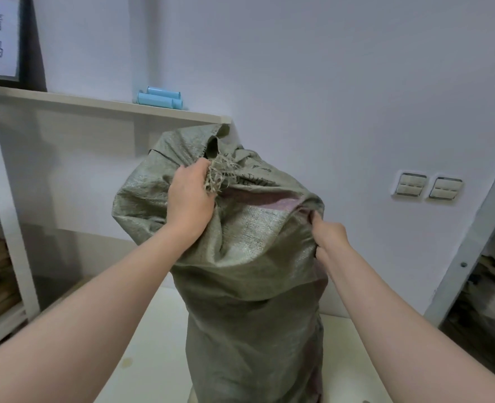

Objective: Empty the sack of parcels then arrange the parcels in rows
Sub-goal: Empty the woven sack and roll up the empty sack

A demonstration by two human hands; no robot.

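Woven green sack (240, 257) gripped both hands; contents hidden, base cut off.

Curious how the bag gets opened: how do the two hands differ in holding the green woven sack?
The left hand grips the green woven sack at its bunched top, beside the frayed fibres; the right hand pinches its rim at the side. The left hand sits higher, the right hand lower, beside a gap showing something pinkish inside. Both hold the fabric of the upright sack.
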